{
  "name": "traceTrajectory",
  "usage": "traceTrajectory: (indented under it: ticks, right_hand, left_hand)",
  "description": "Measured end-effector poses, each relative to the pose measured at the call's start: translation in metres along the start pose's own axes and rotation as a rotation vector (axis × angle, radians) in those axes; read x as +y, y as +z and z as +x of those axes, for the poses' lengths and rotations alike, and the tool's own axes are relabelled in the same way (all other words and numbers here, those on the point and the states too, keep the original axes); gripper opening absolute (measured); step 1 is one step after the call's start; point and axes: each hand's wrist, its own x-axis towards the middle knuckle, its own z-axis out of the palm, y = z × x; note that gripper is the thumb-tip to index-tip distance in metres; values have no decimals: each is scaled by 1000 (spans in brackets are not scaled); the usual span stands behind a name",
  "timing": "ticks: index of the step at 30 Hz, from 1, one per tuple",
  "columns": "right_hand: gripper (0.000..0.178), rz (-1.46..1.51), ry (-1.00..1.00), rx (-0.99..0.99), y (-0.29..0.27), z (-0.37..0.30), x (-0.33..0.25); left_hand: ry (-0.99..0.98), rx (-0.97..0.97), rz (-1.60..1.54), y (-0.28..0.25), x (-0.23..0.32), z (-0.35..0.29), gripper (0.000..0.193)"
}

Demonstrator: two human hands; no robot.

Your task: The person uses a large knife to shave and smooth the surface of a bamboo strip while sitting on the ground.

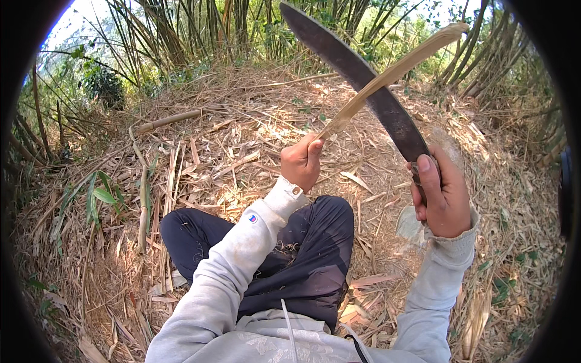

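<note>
My left hand [301,162] is closed round the lower end of a pale split strip of bamboo [396,72], which slants up to the right. In my right hand [443,196] is the handle of a machete [396,120]; its dark, broad, curved blade points up to the left. The strip passes in front of the blade, and the two cross near the middle of the blade. Whether they touch I cannot tell. My right thumb lies along the handle, most of which the fingers hide.
I sit with bent legs in dark trousers [315,260] on ground strewn with dry bamboo leaves and shavings [242,151]. A cut bamboo pole [172,121] lies to the left, beside a thin upright-lying stick [144,206]. Clumps of bamboo [200,30] stand behind. A pale flat piece [410,225] lies below my right hand.
</note>
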Motion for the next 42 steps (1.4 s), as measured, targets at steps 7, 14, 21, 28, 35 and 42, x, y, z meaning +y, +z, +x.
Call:
traceTrajectory:
  ticks: [7,14,21,28,35,42]
  right_hand:
    - [36,-481,-231,-55,21,48,10]
    - [37,-418,-138,-56,28,44,13]
    - [30,-296,-82,71,45,34,49]
    - [28,-348,-156,54,52,22,44]
    - [28,-406,-181,49,57,21,33]
    - [29,-415,-115,17,62,16,33]
  left_hand:
    - [-283,143,-102,33,-62,-54,57]
    - [-105,-84,1,-19,-46,-42,94]
    - [401,306,74,-61,53,112,41]
    - [487,-245,583,-45,114,216,34]
    - [166,-883,890,-19,13,210,41]
    - [163,-668,781,-18,10,205,42]
